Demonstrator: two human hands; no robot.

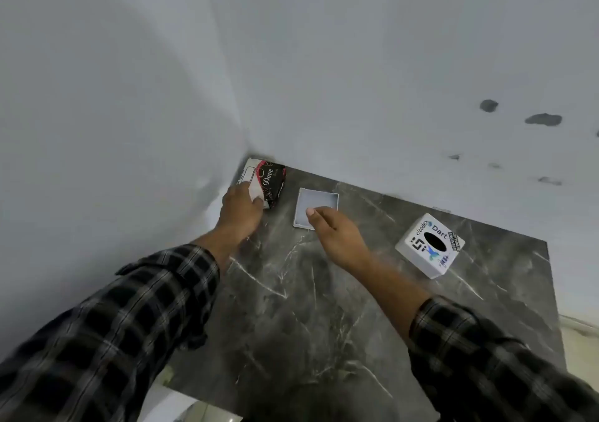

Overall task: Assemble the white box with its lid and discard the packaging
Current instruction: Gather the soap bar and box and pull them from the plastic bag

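White box lid (pixel 315 207): a shallow square tray, hollow side up, lying near the far edge of the dark marbled table (pixel 291 308). The right hand (pixel 337 232) hangs over its near corner, fingers loosely spread, holding nothing. At the far left corner, the left hand (pixel 241 209) grips a black Dove packet (pixel 269 180). A stickered white box (pixel 429 246) sits toward the right edge.
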